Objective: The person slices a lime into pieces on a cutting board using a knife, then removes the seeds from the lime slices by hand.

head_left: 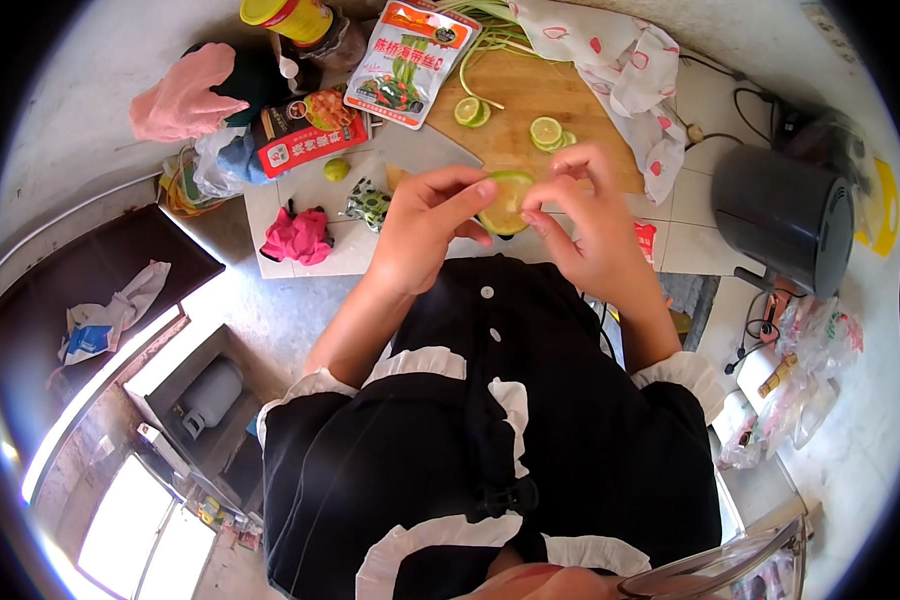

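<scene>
I hold a thin round lime slice (505,208) up in front of my apron. My left hand (425,222) pinches its left edge between thumb and fingers. At the slice's right side, the thumb and forefinger of my right hand (592,222) are pressed together on it, with the other fingers curled. Beyond my hands lies a wooden cutting board (515,85). On it rest a cut lime piece (472,112) and a few overlapping lime slices (547,133). A small whole lime (336,169) sits on the tiled counter to the left.
A seaweed packet (410,65), a red seasoning packet (310,128) and a yellow-lidded jar (288,18) stand at the back left. Green stems (495,35) and a patterned cloth (630,70) overlap the board. A dark kettle (785,222) is at right; a pink cloth (297,236) lies left.
</scene>
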`<action>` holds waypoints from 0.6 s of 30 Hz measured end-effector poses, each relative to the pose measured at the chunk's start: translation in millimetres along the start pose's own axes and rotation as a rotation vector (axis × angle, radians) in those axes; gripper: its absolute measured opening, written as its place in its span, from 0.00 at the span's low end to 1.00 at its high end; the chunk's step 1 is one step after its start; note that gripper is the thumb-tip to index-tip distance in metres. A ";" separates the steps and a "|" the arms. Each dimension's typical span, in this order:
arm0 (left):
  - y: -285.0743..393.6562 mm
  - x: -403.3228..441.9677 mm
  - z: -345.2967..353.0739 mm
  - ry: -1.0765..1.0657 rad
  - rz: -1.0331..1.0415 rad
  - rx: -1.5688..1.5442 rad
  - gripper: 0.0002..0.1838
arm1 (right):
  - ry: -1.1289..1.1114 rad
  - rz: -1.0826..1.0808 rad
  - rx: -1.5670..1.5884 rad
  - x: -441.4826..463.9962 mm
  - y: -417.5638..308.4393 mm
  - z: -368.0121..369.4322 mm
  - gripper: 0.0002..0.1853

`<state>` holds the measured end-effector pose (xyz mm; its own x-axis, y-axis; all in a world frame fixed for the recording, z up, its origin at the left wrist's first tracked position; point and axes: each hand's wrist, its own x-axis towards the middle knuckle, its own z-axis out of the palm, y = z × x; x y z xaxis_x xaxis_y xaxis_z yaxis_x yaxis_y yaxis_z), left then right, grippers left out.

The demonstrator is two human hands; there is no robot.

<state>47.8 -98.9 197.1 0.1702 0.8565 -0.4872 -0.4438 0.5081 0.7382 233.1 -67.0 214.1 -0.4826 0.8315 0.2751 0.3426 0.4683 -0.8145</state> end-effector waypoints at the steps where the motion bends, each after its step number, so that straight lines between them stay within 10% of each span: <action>1: 0.1 -0.1 0.1 0.011 0.000 -0.005 0.11 | 0.017 -0.007 -0.025 -0.2 0.1 -0.2 0.11; 18: -5.4 -1.2 6.3 0.072 0.184 0.052 0.10 | 0.134 -0.017 -0.196 -0.2 -4.6 4.0 0.13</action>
<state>55.6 -102.0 196.6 0.0262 0.9274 -0.3730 -0.4156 0.3495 0.8397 228.4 -70.5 215.8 -0.3826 0.8493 0.3637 0.4917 0.5205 -0.6981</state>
